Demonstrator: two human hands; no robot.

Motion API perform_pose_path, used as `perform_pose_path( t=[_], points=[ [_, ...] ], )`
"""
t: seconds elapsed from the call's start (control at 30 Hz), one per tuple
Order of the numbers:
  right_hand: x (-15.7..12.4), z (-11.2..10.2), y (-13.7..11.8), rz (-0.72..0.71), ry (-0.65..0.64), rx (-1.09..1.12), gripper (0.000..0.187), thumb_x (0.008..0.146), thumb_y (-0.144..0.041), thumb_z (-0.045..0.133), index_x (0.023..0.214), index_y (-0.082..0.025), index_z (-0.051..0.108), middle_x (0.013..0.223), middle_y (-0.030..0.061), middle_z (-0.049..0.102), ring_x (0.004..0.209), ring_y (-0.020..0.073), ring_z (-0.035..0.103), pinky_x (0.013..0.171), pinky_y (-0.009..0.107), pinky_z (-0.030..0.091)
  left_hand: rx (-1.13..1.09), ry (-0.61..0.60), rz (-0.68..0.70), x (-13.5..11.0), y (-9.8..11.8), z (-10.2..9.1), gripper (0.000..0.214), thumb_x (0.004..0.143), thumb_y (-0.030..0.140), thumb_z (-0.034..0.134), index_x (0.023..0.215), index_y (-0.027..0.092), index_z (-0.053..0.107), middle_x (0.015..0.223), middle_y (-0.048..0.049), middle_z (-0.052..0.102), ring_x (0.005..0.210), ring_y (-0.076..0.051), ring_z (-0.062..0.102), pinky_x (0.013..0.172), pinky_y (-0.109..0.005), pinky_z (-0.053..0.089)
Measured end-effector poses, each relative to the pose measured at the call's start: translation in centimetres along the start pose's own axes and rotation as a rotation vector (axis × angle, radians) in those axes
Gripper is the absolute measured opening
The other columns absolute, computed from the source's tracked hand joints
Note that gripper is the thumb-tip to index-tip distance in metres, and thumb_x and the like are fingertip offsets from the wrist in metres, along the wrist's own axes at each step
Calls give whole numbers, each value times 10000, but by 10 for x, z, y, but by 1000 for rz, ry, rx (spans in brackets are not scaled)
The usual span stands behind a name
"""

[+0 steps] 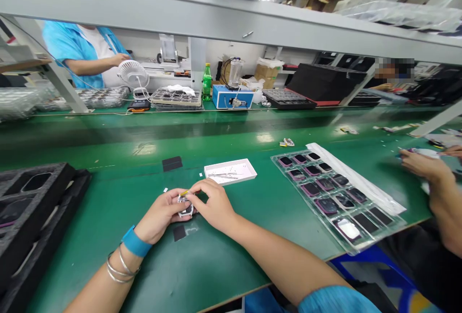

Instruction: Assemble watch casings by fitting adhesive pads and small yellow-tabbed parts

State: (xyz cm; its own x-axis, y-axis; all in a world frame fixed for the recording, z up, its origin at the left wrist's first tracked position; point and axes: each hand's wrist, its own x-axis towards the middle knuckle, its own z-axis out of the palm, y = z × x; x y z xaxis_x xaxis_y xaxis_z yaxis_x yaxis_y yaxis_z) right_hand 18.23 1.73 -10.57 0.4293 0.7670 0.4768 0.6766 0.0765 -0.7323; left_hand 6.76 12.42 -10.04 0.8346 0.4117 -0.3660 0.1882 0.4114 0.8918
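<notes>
At the far left a black foam tray [32, 207] lies on the green table [108, 197], its moulded pockets dark. Just right of it the person's left hand [162, 214], with a blue band and silver bangles on the wrist, curls its fingers around a small pale part [185, 205] and grasps it just above the table near the front edge. The right hand [214, 204] meets it from the other side, thumb and forefinger pinched shut on the part's upper edge, where a small yellow bit shows. A dark square patch [179, 232] lies on the table just below the hands. Behind them is a shallow white tray [231, 171] holding thin metal tools. Further right a clear blister tray [335, 197] carries rows of dark parts. At the right edge a co-worker's hand [422, 163] rests on the table, well apart.
</notes>
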Motion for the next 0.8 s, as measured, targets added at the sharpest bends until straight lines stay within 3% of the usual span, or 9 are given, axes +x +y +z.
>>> perform_pose_path(
  t=[0.1, 0.3, 0.47, 0.57, 0.67, 0.73, 0.8],
  points=[
    [-2, 1, 0, -112, -20, -108, 78, 824, -195, 565, 765, -212, 614, 787, 18, 666, 770, 161, 575, 773, 311, 414, -25, 10, 2, 1, 0, 1, 295, 629, 204, 748, 908, 161, 663, 775, -25, 655, 724, -145, 621, 682, -271, 542],
    [-3, -2, 0, -324, -116, -431, 223, 905, -158, 431, 814, -192, 632, 822, 58, 671, 782, 189, 531, 766, 360, 374, -291, -41, -7, 3, 3, -2, 319, 707, 112, 612, 1021, 142, 655, 931, -74, 686, 891, -182, 635, 854, -314, 516],
    [-2, 1, 6, -347, -147, -419, 171, 889, -166, 487, 835, -207, 645, 918, 61, 654, 844, 192, 520, 801, 373, 394, -248, -12, 37, 4, 2, -3, 325, 719, 139, 670, 1043, 154, 638, 968, -70, 687, 858, -156, 646, 831, -282, 525],
    [0, 1, 9, -204, -101, -225, 80, 805, -149, 599, 838, -213, 632, 953, 51, 601, 919, 184, 519, 852, 366, 427, -197, -18, 67, 4, 2, -4, 396, 690, 164, 714, 1075, 158, 621, 984, -76, 689, 861, -165, 648, 837, -296, 523],
    [3, 1, 13, 67, -72, 78, 357, 678, -116, 685, 996, -220, 559, 1091, 59, 515, 1029, 182, 508, 859, 350, 471, -150, -20, 102, 3, 2, -4, 457, 665, 191, 744, 1100, 166, 607, 1016, -88, 690, 882, -179, 647, 822, -291, 521],
    [4, 3, 17, 252, -146, 333, 511, 648, -122, 692, 1099, -230, 479, 1144, 65, 502, 1018, 170, 539, 816, 331, 502, -119, -49, 126, 3, 2, -3, 479, 664, 221, 751, 1115, 165, 600, 1033, -100, 687, 904, -191, 643, 818, -293, 517],
    [4, 5, 20, 379, -259, 578, 540, 657, -126, 672, 1134, -226, 441, 1070, 48, 556, 925, 145, 592, 790, 319, 515, -87, -83, 145, 3, 1, -4, 488, 675, 246, 746, 1129, 162, 591, 1047, -111, 683, 927, -204, 637, 823, -302, 510]
  ],
)
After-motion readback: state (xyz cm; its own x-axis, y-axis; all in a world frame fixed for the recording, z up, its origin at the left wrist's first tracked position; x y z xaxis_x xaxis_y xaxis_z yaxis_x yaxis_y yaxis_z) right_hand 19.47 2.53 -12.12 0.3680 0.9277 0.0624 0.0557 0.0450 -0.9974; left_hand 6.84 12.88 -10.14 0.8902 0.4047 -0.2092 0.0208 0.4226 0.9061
